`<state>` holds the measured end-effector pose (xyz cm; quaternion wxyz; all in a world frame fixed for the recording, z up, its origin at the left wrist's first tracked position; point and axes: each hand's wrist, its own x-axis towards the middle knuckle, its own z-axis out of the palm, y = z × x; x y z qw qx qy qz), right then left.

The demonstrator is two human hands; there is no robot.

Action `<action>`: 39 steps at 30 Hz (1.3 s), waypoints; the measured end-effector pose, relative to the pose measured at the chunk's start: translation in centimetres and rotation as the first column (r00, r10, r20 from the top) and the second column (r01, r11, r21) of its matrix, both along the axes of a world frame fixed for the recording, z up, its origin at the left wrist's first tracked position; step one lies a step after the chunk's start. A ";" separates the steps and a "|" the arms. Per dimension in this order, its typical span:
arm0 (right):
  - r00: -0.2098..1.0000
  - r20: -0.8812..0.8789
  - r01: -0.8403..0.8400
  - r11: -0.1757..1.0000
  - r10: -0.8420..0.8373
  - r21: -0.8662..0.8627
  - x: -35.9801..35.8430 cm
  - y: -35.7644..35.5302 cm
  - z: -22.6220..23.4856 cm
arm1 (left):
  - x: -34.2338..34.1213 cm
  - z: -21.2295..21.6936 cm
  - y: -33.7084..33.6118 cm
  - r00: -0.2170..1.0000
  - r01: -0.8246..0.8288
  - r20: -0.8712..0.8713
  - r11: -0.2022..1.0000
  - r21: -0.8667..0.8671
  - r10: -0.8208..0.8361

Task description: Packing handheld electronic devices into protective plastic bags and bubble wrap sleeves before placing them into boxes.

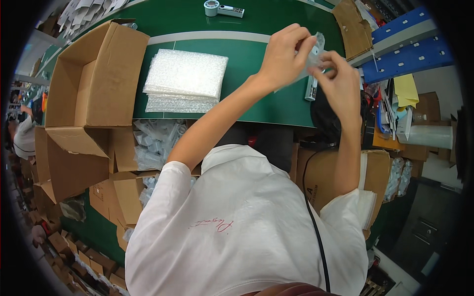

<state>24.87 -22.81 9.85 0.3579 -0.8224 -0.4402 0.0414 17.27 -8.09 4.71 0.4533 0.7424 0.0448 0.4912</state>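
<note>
My left hand is raised over the far right of the green table, its fingers closed on a crumpled clear plastic bag. Opposite it, my right hand pinches the near side of the same bag. Whether anything is inside the bag I cannot make out. Beneath the hands lies a slim grey-and-white device, partly hidden. A stack of clear bubble-wrap bags rests on the table left of my left forearm.
A similar device with a round head lies at the table's far edge. An open cardboard box stands at the left. Below the near edge, a carton holds several wrapped pieces. Blue rack beams and a black bag are at the right.
</note>
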 end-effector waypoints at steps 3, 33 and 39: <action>0.989 0.136 -0.044 0.997 0.051 -0.059 3.2 2.2 -0.1 | -1.1 -0.4 0.8 0.992 0.023 -0.125 0.996 -0.088 -0.034; 0.848 -0.384 -0.528 0.515 0.365 -0.676 6.8 1.6 -5.5 | -16.8 -10.7 10.7 0.748 -0.220 -0.660 0.965 -0.144 0.072; 0.860 -0.178 -0.489 0.872 0.477 -0.026 9.9 18.6 -11.1 | -16.7 -10.2 10.9 0.767 -0.190 -0.642 0.946 -0.261 -0.023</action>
